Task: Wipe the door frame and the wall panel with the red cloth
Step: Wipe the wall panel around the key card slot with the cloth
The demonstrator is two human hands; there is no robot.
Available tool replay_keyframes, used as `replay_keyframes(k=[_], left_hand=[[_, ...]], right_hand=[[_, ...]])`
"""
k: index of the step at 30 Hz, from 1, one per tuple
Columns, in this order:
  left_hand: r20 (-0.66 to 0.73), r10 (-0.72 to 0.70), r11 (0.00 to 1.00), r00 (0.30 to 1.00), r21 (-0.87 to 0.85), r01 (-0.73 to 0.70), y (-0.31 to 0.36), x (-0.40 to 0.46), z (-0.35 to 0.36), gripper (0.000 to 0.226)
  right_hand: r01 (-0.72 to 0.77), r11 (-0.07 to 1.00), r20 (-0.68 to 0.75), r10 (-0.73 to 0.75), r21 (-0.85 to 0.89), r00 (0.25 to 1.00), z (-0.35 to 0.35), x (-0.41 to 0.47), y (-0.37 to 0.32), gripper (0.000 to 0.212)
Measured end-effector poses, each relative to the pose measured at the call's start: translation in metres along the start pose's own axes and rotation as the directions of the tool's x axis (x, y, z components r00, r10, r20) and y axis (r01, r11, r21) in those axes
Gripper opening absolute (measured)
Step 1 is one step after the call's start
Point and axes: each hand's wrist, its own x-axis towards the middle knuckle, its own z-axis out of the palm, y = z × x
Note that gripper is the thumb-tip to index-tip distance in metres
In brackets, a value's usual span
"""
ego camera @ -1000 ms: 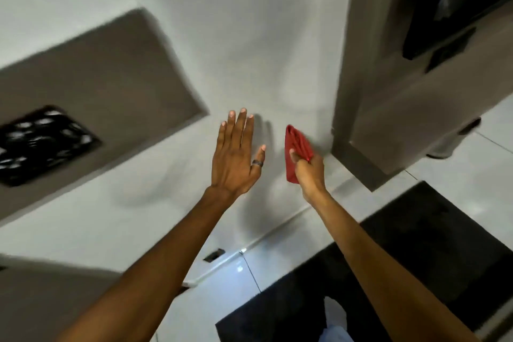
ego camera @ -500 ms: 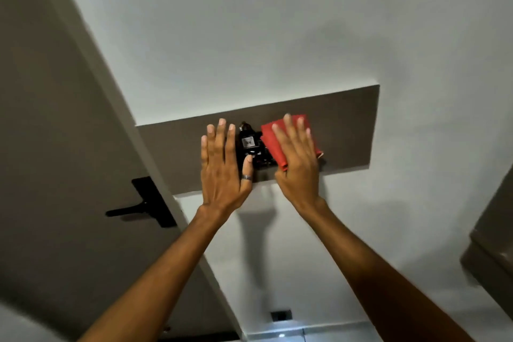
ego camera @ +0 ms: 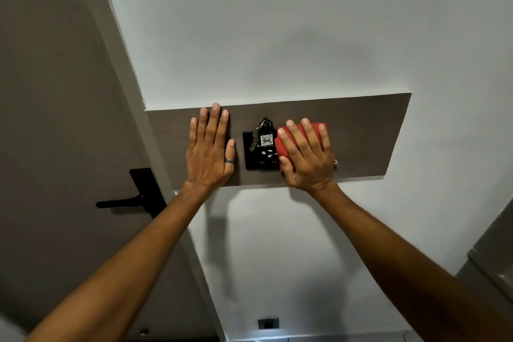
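Observation:
A brown wall panel (ego camera: pixel 366 133) runs across the white wall. My right hand (ego camera: pixel 306 157) lies flat on it and presses the folded red cloth (ego camera: pixel 283 147) against the panel, just right of a black switch plate (ego camera: pixel 259 159). Most of the cloth is hidden under my fingers. My left hand (ego camera: pixel 211 150) rests flat on the panel's left part, fingers together, a ring on the thumb, holding nothing. The door frame (ego camera: pixel 122 44) slants down the left, next to the brown door (ego camera: pixel 47 108).
A key with a tag marked 406 (ego camera: pixel 266 137) hangs over the switch plate between my hands. A black door handle (ego camera: pixel 133 198) sticks out on the door. A small dark socket (ego camera: pixel 268 323) sits low on the wall. A grey cabinet edge (ego camera: pixel 497 253) shows at the right.
My view has swung from the lower wall up to the panel. Both hands have landed flat on it, then spread apart; the right hand with the cloth has slid right, uncovering the switch plate and key.

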Motion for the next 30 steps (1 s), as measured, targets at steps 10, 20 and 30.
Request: replay_keyframes(k=[10,20,30], left_hand=[[-0.152,-0.056,0.995,0.987,0.075,0.068,0.012,-0.007,0.027,0.065],[-0.158,-0.05,0.996,0.986,0.059,0.06,0.01,-0.008,0.028,0.065],[-0.171,-0.035,0.997,0.985,0.068,0.047,0.01,-0.008,0.031,0.065]], right_hand=[[0.081,0.997,-0.097,-0.08,0.006,0.992,0.008,-0.009,0.008,0.052],[-0.159,0.987,-0.168,0.16,0.023,0.973,0.012,0.006,-0.013,0.046],[-0.456,0.889,-0.154,0.458,0.051,0.876,0.014,0.008,-0.046,0.052]])
